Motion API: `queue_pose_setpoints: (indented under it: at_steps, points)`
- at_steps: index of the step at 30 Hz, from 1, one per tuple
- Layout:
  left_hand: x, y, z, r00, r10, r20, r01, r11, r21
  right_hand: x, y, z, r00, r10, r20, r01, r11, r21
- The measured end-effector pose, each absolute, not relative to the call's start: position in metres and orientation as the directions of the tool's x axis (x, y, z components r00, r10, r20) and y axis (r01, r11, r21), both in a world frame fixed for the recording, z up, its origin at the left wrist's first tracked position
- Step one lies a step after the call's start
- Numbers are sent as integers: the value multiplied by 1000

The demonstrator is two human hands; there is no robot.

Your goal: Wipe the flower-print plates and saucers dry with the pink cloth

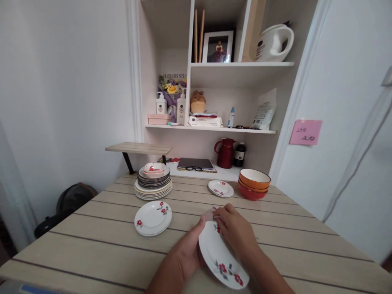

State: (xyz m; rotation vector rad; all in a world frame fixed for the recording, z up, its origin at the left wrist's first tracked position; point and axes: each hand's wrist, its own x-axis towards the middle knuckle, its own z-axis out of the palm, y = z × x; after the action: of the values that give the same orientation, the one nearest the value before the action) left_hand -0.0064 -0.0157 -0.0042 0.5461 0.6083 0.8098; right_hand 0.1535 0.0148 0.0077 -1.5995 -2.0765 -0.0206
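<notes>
Apparently the step is handling the red-flowered white plate (222, 261), tilted at lower centre. The left hand (190, 248) grips its left edge, thumb raised, other fingers hidden; the right hand's (235, 227) fingers bunch over its upper end, pinching or not, unclear. Moving it calls for a steady rim hold.

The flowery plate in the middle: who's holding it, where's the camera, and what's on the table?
These are a person's own bare hands, not a robot's. The camera sits on that person's head, looking forward and down. The left hand grips the flowery plate by its side; the right hand touches its far end. On the table are a plate stack topped with small dishes, some nearer flowery plates, some farther flowery plates, and stacked bowls.
</notes>
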Motion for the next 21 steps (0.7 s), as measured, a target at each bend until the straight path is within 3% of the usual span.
queue_pose_setpoints:
  at_steps: [8, 13, 17, 21]
  points:
    - [-7, -14, -8, 533, 813, -235, -512, 531, 675, 140, 2, 16, -269, 874, 405, 896, 382, -229]
    - [-5, -7, -17, 594, 794, -131, -540, 515, 666, 127, 0, 11, -345, 836, 426, 819, 490, -299]
    - [-3, -6, -19, 640, 754, -151, -471, 540, 698, 124, 5, 8, -267, 835, 480, 778, 481, -404]
    - [-4, -13, -13, 611, 770, -184, -429, 518, 740, 129, 12, 8, -155, 865, 478, 829, 377, -413]
